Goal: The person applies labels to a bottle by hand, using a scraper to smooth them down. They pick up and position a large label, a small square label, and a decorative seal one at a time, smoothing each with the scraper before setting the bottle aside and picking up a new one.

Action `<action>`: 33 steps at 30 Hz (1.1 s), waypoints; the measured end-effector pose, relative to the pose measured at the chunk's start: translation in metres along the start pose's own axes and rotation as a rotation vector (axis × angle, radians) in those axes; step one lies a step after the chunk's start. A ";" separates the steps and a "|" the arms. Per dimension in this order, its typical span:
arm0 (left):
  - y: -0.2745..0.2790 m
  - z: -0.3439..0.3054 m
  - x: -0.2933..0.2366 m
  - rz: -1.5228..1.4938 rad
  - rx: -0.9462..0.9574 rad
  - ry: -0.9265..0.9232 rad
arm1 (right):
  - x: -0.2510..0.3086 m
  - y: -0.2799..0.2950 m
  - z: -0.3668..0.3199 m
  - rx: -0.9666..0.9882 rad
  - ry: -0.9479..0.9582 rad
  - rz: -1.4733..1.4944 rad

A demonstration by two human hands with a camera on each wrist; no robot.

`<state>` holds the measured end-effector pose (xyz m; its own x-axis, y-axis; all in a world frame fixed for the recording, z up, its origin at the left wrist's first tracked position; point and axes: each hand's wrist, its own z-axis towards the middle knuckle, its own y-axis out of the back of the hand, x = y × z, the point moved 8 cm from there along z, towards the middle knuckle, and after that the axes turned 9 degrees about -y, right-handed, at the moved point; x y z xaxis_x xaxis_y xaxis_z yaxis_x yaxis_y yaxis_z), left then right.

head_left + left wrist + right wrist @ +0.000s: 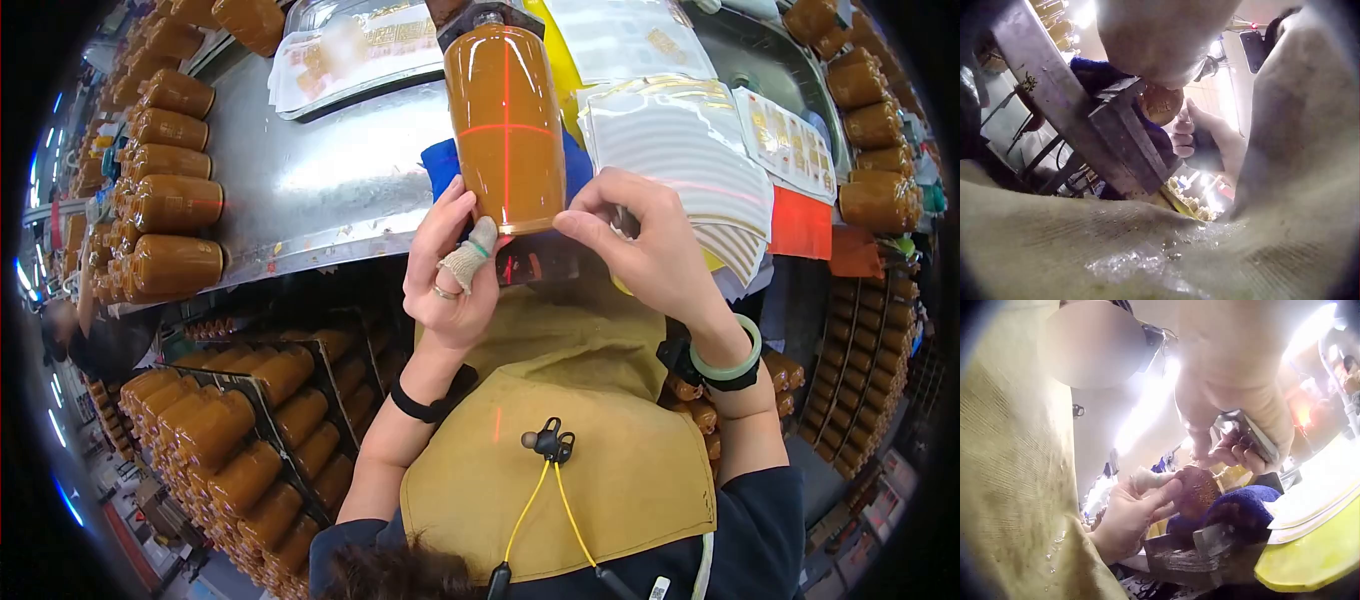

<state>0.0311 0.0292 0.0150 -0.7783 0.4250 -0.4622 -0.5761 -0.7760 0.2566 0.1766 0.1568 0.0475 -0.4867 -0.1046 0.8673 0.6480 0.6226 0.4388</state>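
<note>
We look on a steel bench top (300,190); at nine o'clock a row of brown bottles (170,205) lies along its edge; at eleven o'clock sits a tray (340,100) of label sheets; at twelve o'clock a blue cloth (437,165) pads the amber bottle (505,120); at two o'clock lie curved label sheets (680,140); at three o'clock, more bottles (870,125).

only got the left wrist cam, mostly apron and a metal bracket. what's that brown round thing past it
observer: The base of a tall amber-brown bottle, lying on its side on a blue cloth.
operator: anything marked on it
observer: A red laser cross falls across its upper side.
operator: right hand's thing looks just dark here
observer: The right-hand grip holds a small flat tool with a shiny metal face.
</note>
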 end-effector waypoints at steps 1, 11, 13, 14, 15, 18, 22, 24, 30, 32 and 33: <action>0.001 -0.004 0.004 -0.060 -0.020 0.048 | -0.001 -0.001 0.000 0.002 0.001 0.001; -0.006 0.019 -0.024 0.189 0.105 -0.105 | -0.008 -0.001 0.001 -0.005 -0.030 0.014; -0.003 0.016 -0.013 0.079 0.052 -0.041 | -0.009 -0.001 0.002 -0.021 -0.007 0.013; -0.001 0.011 -0.010 0.065 0.016 -0.071 | -0.007 -0.002 0.002 -0.025 0.018 0.003; -0.001 0.012 -0.011 0.065 0.018 -0.070 | -0.005 -0.004 0.002 -0.028 0.045 -0.007; 0.001 0.010 -0.006 0.023 0.002 0.080 | -0.004 -0.006 0.003 -0.012 0.019 0.014; -0.003 0.022 -0.027 0.223 0.144 -0.160 | -0.003 -0.003 0.002 -0.040 0.048 -0.007; -0.004 0.020 -0.022 0.162 0.136 -0.148 | -0.004 -0.004 0.001 -0.021 0.000 0.009; 0.000 0.005 -0.002 -0.060 0.022 0.093 | -0.031 -0.005 0.005 -0.059 -0.081 0.204; 0.000 0.003 -0.001 -0.076 0.024 0.126 | -0.025 -0.012 0.004 -0.048 -0.064 0.316; 0.000 0.002 0.001 -0.090 0.022 0.157 | -0.022 -0.020 0.003 0.005 -0.114 0.349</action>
<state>0.0294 0.0303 0.0162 -0.6759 0.4125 -0.6108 -0.6482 -0.7271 0.2262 0.1728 0.1489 0.0192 -0.2992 0.2018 0.9326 0.7840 0.6091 0.1198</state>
